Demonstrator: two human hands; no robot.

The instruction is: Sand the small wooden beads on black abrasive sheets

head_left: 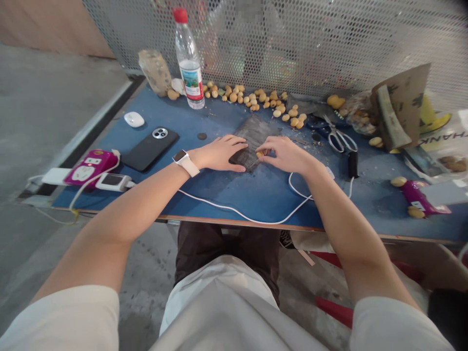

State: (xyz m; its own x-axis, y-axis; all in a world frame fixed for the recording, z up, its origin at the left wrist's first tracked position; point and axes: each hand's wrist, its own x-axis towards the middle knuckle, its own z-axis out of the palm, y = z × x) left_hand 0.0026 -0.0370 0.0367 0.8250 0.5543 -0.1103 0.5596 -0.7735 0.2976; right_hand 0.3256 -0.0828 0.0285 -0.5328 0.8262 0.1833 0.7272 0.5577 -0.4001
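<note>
My left hand (pixel 221 153) lies flat with fingers stretched out, pressing on the near left edge of a dark rectangular slab (pixel 252 139) on the blue table (pixel 256 190). A white watch sits on that wrist. My right hand (pixel 283 153) is curled at the slab's right edge, its fingertips pinching a small yellow-brown nut (pixel 260 154) against the slab. A row of similar small nuts (pixel 256 100) lies scattered behind the slab.
A water bottle (pixel 188 61) and a bag (pixel 155 72) stand at the back left. A phone (pixel 149 148), white earbud case (pixel 134 119), pink power strip (pixel 89 167) and white cable (pixel 248 214) lie left and front. Scissors (pixel 338 136), cardboard (pixel 402 105) and a pink tool (pixel 420 197) are right. Mesh fence behind.
</note>
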